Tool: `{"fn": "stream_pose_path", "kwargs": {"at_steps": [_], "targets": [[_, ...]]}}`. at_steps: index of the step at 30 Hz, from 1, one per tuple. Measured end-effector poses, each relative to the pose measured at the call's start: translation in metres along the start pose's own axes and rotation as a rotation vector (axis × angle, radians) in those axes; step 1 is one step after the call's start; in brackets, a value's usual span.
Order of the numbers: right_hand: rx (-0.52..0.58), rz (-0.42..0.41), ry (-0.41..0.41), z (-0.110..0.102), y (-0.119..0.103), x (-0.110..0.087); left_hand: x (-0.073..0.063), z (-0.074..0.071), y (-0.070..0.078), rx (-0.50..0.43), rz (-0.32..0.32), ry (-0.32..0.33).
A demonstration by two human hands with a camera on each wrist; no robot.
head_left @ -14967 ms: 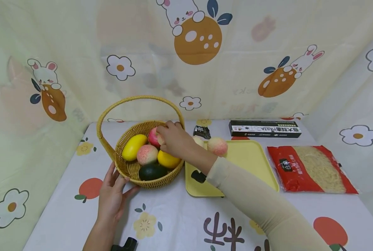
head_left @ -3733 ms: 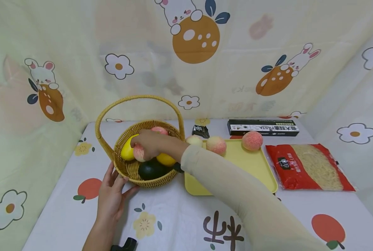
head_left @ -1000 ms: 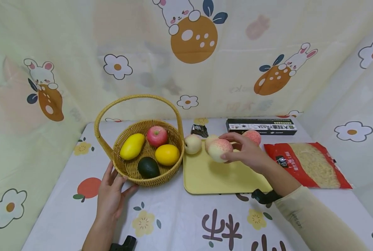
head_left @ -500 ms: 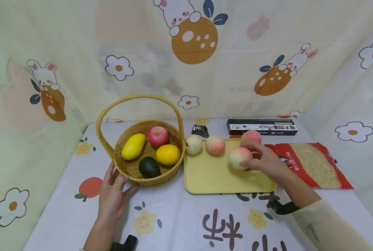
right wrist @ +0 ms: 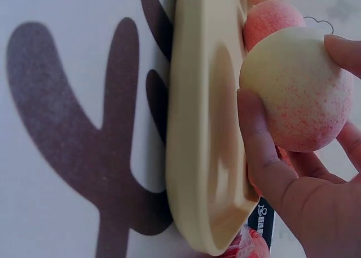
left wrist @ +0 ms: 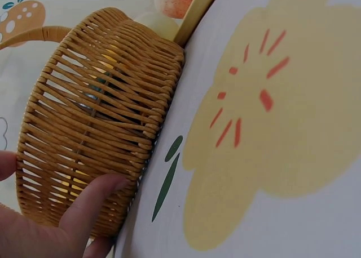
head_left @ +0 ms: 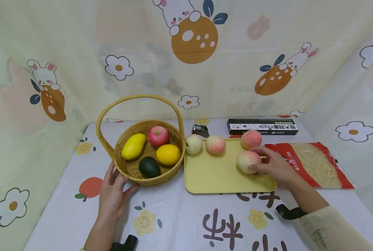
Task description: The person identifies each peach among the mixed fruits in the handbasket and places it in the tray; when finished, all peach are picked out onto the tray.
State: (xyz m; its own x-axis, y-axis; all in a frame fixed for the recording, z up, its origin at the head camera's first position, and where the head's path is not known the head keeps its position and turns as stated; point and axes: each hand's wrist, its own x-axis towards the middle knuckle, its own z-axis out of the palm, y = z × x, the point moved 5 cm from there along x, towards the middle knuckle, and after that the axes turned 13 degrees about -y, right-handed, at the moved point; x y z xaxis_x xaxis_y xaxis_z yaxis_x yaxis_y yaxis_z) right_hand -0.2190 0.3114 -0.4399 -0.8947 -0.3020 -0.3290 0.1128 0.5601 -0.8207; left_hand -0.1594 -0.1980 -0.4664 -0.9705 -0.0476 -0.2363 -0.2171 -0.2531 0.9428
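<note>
My right hand (head_left: 275,166) holds a pale, pink-speckled peach (head_left: 248,162) between thumb and fingers, low over the right part of the yellow tray (head_left: 211,177). Its thumb and fingertips curve round the peach (right wrist: 296,89) in the right wrist view. Two more peaches, one at the back right (head_left: 251,138) and one further left (head_left: 215,145), sit along the tray's back edge beside a cream-coloured round fruit (head_left: 193,144). With fingers extended, my left hand (head_left: 110,197) rests against the near-left side of the wicker basket (head_left: 161,179), thumb on its woven wall (left wrist: 101,117).
The basket contains a mango (head_left: 133,146), a red apple (head_left: 158,136), a lemon (head_left: 168,154) and a dark green avocado (head_left: 149,167). Behind the tray lie a small black packet (head_left: 200,130) and a black pasta box (head_left: 262,127). A red pasta bag (head_left: 312,165) lies to the right.
Since the earliest frame, one peach came to the tray's back right. My right hand then lifted another from the basket and carried it right, over the tray. My left hand stayed at the basket.
</note>
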Motion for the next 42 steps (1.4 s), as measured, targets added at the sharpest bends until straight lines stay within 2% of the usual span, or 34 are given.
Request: {"fn": "stream_pose_path", "kwargs": {"at_steps": [15, 24, 42], "targets": [[-0.023, 0.016, 0.011, 0.004, 0.012, 0.006, 0.000, 0.000, -0.001, 0.000, -0.006, 0.002], [-0.041, 0.009, 0.028, 0.007, 0.011, 0.006, 0.000, 0.000, -0.001, 0.004, 0.003, 0.003], [0.070, -0.009, -0.008, 0.010, 0.011, 0.000, 0.001, 0.000, -0.002, 0.001, 0.009, 0.004]]}}
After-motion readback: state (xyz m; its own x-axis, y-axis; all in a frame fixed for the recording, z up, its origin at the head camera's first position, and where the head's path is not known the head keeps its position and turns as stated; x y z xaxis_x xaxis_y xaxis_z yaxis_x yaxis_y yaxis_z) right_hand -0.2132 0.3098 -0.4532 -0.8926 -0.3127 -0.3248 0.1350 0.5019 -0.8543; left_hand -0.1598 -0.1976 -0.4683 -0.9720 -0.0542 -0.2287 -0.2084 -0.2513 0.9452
